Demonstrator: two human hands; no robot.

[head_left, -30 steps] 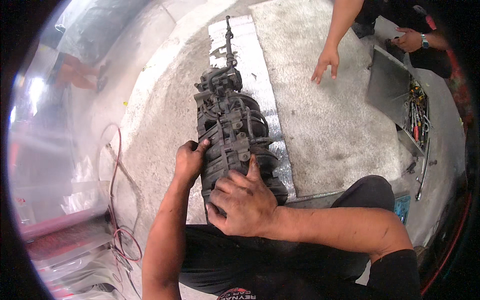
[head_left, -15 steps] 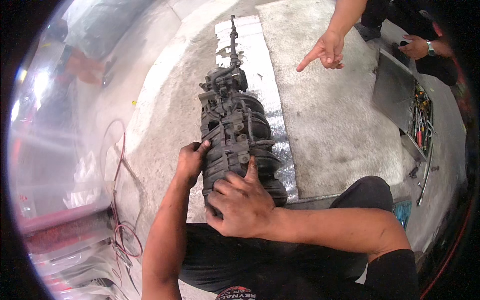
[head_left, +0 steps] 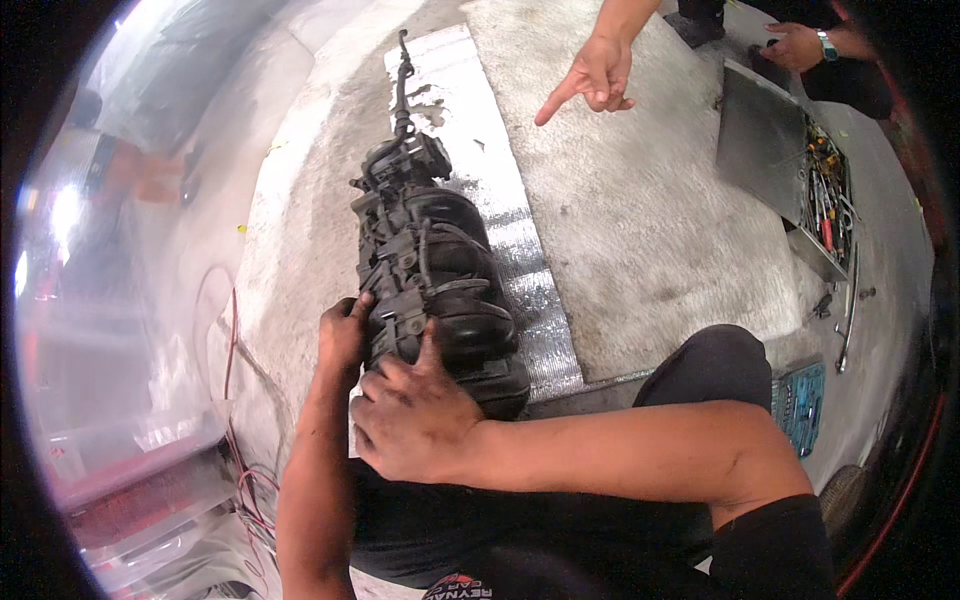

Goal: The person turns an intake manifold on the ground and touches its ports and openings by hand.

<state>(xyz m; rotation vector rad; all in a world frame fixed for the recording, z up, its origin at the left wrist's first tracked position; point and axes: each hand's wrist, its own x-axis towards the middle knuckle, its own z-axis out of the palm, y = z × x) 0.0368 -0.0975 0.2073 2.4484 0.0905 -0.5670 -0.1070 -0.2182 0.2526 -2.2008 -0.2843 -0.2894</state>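
Observation:
A black intake manifold (head_left: 465,275) with curved runners lies lengthwise in front of me, a thin hose pointing away at its far end. My left hand (head_left: 343,335) grips its left side, thumb on top and the other fingers partly hidden. At the near end, my right hand (head_left: 420,415) is curled against the manifold, its index finger stretched along the top by a small bracket. Under the manifold runs a silver foil-faced sheet (head_left: 545,315). Beyond it, a co-worker's hand (head_left: 597,78) points toward the manifold without touching it.
A metal toolbox (head_left: 762,150) holding several hand tools stands at right, near another co-worker hand (head_left: 797,47) with a watch. A long ratchet (head_left: 851,325) and a teal socket case (head_left: 798,405) lie nearer. Clear plastic bins (head_left: 150,490) and a red hose (head_left: 233,340) are at left.
The manifold has rolled leftward under my hands, showing more of its runners. My view has also shifted, so things sit further left. The co-worker's finger still points.

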